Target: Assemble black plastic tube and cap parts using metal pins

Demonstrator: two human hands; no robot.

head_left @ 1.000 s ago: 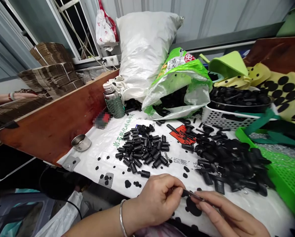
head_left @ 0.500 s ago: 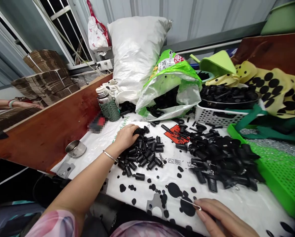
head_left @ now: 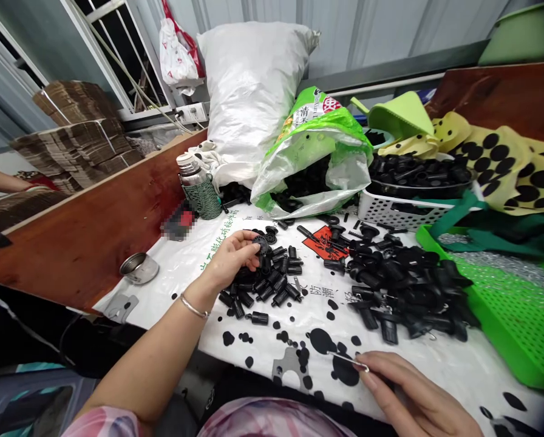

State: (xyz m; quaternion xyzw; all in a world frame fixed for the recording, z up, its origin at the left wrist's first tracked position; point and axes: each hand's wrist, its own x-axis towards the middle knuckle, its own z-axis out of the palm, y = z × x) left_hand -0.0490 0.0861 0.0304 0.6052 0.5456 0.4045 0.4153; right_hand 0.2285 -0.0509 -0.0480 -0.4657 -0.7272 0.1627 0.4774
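My left hand (head_left: 229, 261) pinches a round black plastic cap (head_left: 261, 244) between thumb and fingers, just above the far left of a heap of small black ribbed cylinders (head_left: 272, 286). In my right hand (head_left: 404, 385), near the front of the table, a thin metal wire hook (head_left: 338, 357) is gripped at its bent end, its straight part pointing left. To the right lies a bigger pile of black plastic parts (head_left: 404, 279), some with metal hooks sticking out. One black cylinder (head_left: 257, 318) lies apart in front of the left heap.
A green perforated tray (head_left: 513, 309) borders the right side. Behind stand an open green bag (head_left: 312, 130) of black parts, a white basket (head_left: 390, 206) and a flask (head_left: 201, 188). A metal cup (head_left: 138, 269) sits left, beside a wooden board (head_left: 94, 237).
My left hand has lifted from the heap with the round black cap showing in its fingers. My right hand still holds the wire hook in about the same place.
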